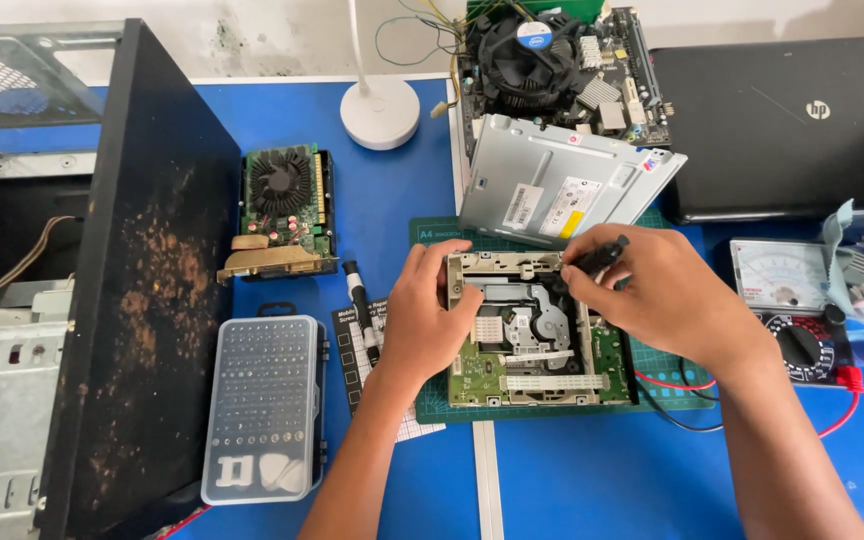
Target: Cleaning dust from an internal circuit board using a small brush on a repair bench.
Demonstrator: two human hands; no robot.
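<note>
Nearest the camera, both forearms reach in over the blue table (572, 490) toward the opened optical drive (537, 330), which lies flat on a green cutting mat (432, 400) near the middle of the bench, its circuit board and disc mechanism facing up. The left hand (427, 310) lies against the drive's left edge, fingers curled together over the frame's upper left corner, seemingly to keep the unit from sliding. The right hand (657, 290) has its fingers pinched shut on a small black screwdriver (597, 258); the tool's long axis runs from upper right down to lower left, its tip pointing toward the drive's far rim, though the tip itself is hidden behind the fingers. The drive's long axis runs roughly away from the person, with the white connector strip at the near end. Left of the mat lie a clear case of screwdriver bits (264, 405) and a black marker (359, 300), within easy reach. Further off, the drive's silver metal cover (562, 185) rests tilted beyond the mat, set aside from the mechanism. A graphics card (287, 212) lies to the left beside the black computer case (147, 270), an analogue multimeter (787, 300) to the right, and a motherboard (552, 65) with its round cooler fan and a closed laptop (787, 125) stand farthest away.
</note>
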